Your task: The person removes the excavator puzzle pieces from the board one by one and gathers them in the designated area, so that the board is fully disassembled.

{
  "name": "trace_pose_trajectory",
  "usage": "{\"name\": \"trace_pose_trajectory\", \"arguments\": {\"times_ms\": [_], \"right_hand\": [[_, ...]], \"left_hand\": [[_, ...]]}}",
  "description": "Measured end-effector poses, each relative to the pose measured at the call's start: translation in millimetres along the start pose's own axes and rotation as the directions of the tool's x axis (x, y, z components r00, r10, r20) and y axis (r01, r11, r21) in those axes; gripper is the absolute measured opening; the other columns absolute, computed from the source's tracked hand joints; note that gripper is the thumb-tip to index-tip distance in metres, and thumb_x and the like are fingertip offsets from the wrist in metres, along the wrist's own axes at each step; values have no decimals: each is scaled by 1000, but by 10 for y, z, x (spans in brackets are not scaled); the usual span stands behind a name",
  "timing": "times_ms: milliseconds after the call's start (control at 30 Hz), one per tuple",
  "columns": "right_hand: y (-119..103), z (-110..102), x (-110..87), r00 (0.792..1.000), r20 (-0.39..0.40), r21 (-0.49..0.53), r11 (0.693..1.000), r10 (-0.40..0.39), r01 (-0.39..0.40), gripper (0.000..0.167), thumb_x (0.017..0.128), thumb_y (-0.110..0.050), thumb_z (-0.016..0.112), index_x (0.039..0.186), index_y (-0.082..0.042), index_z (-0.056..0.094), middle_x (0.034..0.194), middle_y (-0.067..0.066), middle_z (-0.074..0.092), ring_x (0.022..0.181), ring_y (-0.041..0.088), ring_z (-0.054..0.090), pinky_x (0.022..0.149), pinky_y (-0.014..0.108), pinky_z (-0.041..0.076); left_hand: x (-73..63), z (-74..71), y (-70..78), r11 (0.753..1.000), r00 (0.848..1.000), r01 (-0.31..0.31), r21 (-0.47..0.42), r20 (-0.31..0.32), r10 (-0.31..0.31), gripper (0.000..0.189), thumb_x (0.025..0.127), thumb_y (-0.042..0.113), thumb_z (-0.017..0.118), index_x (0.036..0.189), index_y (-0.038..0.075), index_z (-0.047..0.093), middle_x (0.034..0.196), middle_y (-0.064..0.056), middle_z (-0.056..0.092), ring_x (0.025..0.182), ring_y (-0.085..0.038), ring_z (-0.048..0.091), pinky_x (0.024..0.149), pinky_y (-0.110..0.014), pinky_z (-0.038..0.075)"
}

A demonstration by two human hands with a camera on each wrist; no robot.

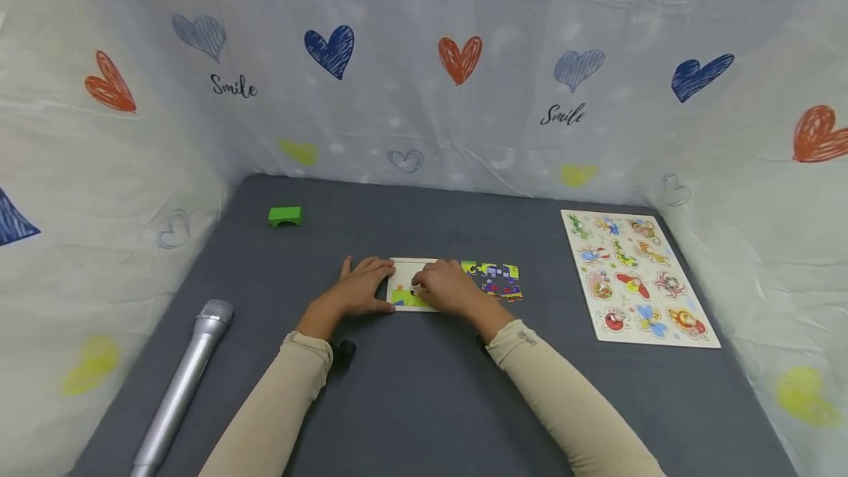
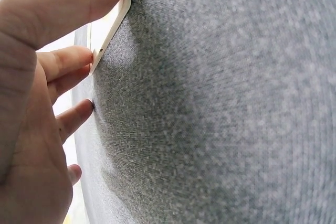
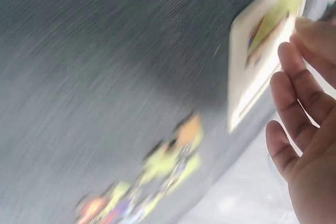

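A small white puzzle tray (image 1: 408,269) lies on the dark table, with joined green and blue jigsaw pieces (image 1: 405,299) along its near side. My left hand (image 1: 358,289) holds the tray's left end, thumb at the near corner and fingers at the far one; the left wrist view shows the thumb (image 2: 79,6) against the tray's edge. Over the tray's right half, my right hand (image 1: 452,287) has its thumb and index finger together, pinching a small puzzle piece that they mostly hide. Its other fingers (image 3: 296,95) are bent loosely beside the tray (image 3: 237,77).
Several loose jigsaw pieces (image 1: 492,271) lie just right of the tray, under the right forearm's far side. A large animal puzzle board (image 1: 606,293) is at the right. A silver microphone (image 1: 185,381) lies at the left, and a green arch block (image 1: 285,216) sits farther back.
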State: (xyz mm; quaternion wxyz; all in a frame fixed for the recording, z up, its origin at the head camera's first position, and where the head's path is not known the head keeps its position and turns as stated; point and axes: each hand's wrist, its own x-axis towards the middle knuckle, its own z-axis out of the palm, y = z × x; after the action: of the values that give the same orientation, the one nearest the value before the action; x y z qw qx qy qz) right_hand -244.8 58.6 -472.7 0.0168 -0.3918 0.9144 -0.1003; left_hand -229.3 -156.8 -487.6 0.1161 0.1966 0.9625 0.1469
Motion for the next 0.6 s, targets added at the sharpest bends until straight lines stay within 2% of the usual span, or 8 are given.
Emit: {"name": "trace_pose_trajectory", "arguments": {"times_ms": [133,300,433,600], "right_hand": [[-106,52,109,998,57,-21,1000,2,-1,23,93,-17,63,115,-20,71,104,2,68,99,22,62,84,45,47],[-143,41,144,992,121,12,1000,25,-27,25,93,-17,64,118,-20,69,110,4,66,103,23,60,87,46,47],[-155,35,181,989,141,64,996,51,-61,26,93,-14,65,119,-17,69,116,6,64,107,27,59,89,48,45],[-177,43,219,984,162,96,991,75,-92,24,92,-13,66,116,-16,68,116,7,62,108,27,57,89,48,44]], "left_hand": [[12,12,7,1000,1000,-14,-1,-4,14,76,83,43,75,145,10,45,154,-4,36,145,-29,25,112,-69,2],[26,30,9,1000,1000,-26,4,-9,26,76,84,44,74,146,10,45,155,-4,35,145,-29,25,112,-70,3],[17,21,-3,1000,1000,-15,5,-13,15,76,83,44,74,145,11,45,155,-4,35,145,-29,24,112,-69,2],[-10,17,-9,1000,1000,-7,0,-13,7,75,83,42,75,144,10,46,155,-3,36,145,-29,25,112,-69,2]]}}
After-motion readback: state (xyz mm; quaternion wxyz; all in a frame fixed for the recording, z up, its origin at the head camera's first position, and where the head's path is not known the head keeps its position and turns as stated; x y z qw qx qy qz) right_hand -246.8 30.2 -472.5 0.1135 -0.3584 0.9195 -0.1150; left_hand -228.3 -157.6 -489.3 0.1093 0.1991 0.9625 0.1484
